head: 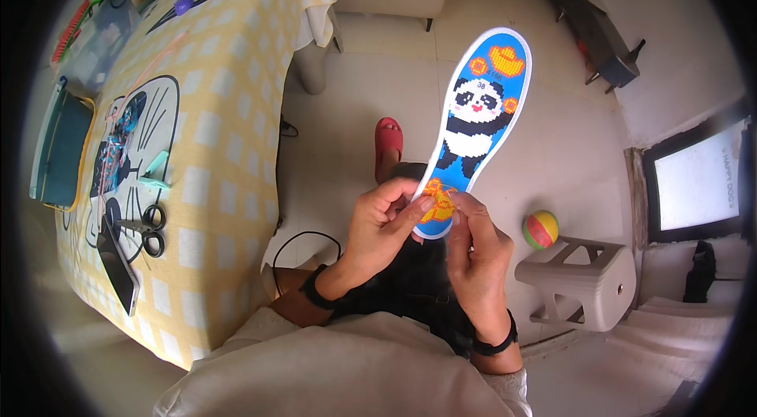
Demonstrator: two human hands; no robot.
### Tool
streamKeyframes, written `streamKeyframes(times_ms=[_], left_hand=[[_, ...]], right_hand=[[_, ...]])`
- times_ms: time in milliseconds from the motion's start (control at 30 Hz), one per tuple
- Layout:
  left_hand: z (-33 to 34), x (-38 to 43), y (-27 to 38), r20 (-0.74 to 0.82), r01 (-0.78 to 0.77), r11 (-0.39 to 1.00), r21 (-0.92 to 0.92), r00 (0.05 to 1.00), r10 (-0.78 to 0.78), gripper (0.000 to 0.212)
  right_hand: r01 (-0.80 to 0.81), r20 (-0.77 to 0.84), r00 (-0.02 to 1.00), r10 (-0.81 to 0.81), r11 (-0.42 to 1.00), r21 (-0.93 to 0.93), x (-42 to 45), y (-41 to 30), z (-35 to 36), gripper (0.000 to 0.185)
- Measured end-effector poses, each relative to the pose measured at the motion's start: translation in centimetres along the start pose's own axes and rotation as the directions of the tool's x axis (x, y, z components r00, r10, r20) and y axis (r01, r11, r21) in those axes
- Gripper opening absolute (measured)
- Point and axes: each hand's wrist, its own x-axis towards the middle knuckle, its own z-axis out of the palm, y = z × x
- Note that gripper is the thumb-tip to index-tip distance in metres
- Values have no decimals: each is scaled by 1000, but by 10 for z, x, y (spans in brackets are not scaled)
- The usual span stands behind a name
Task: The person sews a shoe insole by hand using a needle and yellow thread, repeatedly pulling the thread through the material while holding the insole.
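A cross-stitch shoe insole (486, 97) with white edging is held up before me, toe end pointing away. A panda, gold ingot and coin patterns stand out on its blue ground. My left hand (384, 227) grips the left side of the heel, thumb on top and fingers beneath. At the heel's right edge, my right hand (482, 251) has thumb and forefinger pinched together. A fine yellow-orange thread (445, 187) loops by these fingertips and appears caught in them. Whether they also hold a needle is too small to tell.
On the left, a checked tablecloth (207, 192) carries black scissors (151, 227), a phone (118, 263), mint-green thread snips (155, 171), tangled embroidery threads (121, 145) and a teal case (62, 150). A plastic stool (582, 284) and a ball (540, 229) are on the floor to my right.
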Motion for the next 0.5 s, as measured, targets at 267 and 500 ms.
streamKeyframes(times_ms=[267,500], left_hand=[[2,-2,1,5,-28,999,-26,1000,28,13],[1,-2,0,-3,-39,999,10,999,39,13]], right_hand=[[56,-46,997,-57,998,-29,1,-3,5,27],[28,-44,999,-30,999,-43,4,-5,5,24]])
